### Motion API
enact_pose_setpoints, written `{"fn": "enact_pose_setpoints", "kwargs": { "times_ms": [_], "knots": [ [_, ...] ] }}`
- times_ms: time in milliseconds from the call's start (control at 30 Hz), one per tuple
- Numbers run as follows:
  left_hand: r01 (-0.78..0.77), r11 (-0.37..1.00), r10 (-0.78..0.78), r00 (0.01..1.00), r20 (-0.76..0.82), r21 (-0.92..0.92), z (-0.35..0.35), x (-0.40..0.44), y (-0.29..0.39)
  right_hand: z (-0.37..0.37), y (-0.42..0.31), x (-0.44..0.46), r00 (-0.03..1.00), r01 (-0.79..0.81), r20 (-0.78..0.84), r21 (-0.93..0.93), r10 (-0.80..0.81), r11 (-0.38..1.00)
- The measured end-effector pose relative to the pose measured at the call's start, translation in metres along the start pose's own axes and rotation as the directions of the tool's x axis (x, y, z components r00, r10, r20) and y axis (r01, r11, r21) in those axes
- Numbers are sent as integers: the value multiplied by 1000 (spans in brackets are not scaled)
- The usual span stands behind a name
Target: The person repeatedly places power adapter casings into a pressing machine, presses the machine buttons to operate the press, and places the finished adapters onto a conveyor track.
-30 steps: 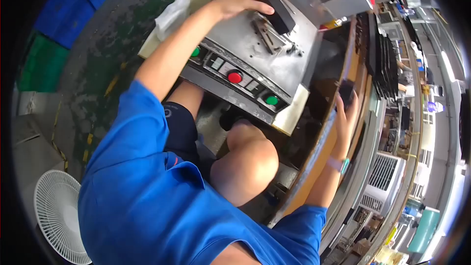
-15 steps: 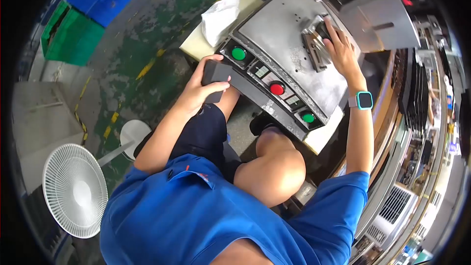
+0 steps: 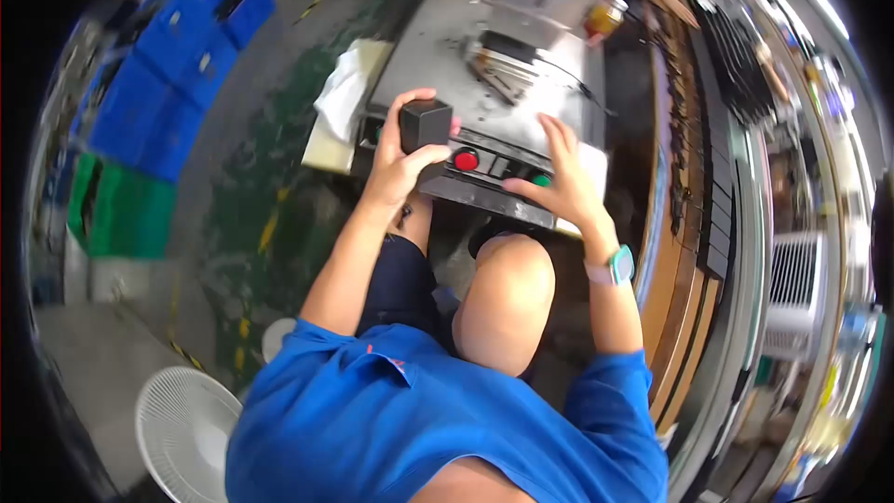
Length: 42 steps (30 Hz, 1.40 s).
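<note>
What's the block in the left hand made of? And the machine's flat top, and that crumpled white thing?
Black block: perhaps plastic or coated metal; it's dark and matte with straight edges.
Flat top: probably bare metal, grey with a dull sheen and marks.
Crumpled white thing: something thin and soft, from its folds; maybe cloth, paper or plastic.

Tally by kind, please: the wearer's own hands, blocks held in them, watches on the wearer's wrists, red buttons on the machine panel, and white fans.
Wearer's hands: 2 (left hand, right hand)
Held black block: 1
Smartwatch: 1
Red push button: 1
White fan: 1
Total: 6
</note>
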<state>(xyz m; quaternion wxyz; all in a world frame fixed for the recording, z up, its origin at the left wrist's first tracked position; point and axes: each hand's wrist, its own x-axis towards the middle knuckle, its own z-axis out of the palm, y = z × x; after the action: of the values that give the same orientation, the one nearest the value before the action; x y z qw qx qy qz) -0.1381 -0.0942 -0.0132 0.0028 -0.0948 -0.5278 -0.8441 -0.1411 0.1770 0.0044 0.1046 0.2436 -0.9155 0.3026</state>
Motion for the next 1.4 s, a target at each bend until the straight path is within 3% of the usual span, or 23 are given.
{"fn": "enact_pose_setpoints", "kwargs": {
  "times_ms": [67,133,200,267,300,333,367,400,433,467,500,533,600,667,733,767,933,1000,1033,1133,1233,1333,1400],
  "knots": [
    [-183,962,163,980,114,201,45,11,10,14,-24,11,997,1,66,480,-37,877],
    [-240,864,135,958,255,443,81,26,7,13,-30,7,969,-245,231,819,93,519],
    [-159,907,32,949,313,390,103,10,20,-25,-34,-8,932,-344,283,884,225,315],
    [-178,881,-21,911,411,439,114,-19,39,-112,-60,-44,824,-503,172,661,540,557],
    [-183,905,-53,847,529,383,115,-35,34,-135,-29,-70,907,-301,-112,501,405,811],
    [-194,914,-82,771,631,356,121,-55,36,-173,-26,-102,869,-324,-307,240,388,915],
    [-375,812,-109,656,747,448,123,-62,36,-210,-24,-135,796,-420,-490,-26,355,907],
    [-326,805,-177,666,725,496,125,-78,22,-241,-33,-168,712,-587,-617,-261,335,767],
    [-530,606,-195,624,756,594,131,-87,25,-268,-19,-202,649,-704,-692,-388,317,595],
    [-696,353,-217,589,778,625,137,-92,26,-295,-11,-240,507,-860,-738,-401,444,316],
    [-704,350,-183,595,782,618,138,-92,23,-318,10,-290,559,-829,-773,-536,301,162],
    [-708,346,-152,605,782,615,138,-93,21,-341,15,-324,274,-949,-817,-316,507,2],
    [-698,367,-119,621,775,615,138,-94,19,-356,45,-405,154,-953,-939,-223,306,-204],
    [-671,412,-115,633,766,616,137,-91,17,-368,81,-487,58,-974,-935,-130,351,-187],
    [-697,412,-100,606,789,587,142,-92,17,-359,77,-496,-97,-970,-897,-12,432,-242],
    [-701,408,-102,601,793,584,143,-93,17,-354,78,-501,-111,-963,-895,-10,433,-269],
    [-693,384,-112,622,775,611,150,-97,16,-394,127,-553,193,-970,-675,-239,712,35],
    [-686,381,-100,636,765,620,150,-99,12,-401,125,-549,246,-938,-656,-347,713,4],
    [-683,379,-94,643,760,624,151,-100,12,-395,109,-524,89,-907,-710,-348,699,-238],
    [-671,377,-93,659,747,639,153,-102,13,-388,68,-498,-81,-922,-798,-167,597,-348],
    [-668,369,-91,666,740,647,150,-102,13,-339,12,-482,-10,-892,-945,-139,326,-431],
    [-663,388,-101,659,745,640,149,-100,12,-281,-26,-471,-87,-888,-944,-70,317,-454],
    [-672,399,-108,641,760,624,150,-100,12,-265,-28,-480,-287,-851,-829,-10,481,-525]
  ]
}}
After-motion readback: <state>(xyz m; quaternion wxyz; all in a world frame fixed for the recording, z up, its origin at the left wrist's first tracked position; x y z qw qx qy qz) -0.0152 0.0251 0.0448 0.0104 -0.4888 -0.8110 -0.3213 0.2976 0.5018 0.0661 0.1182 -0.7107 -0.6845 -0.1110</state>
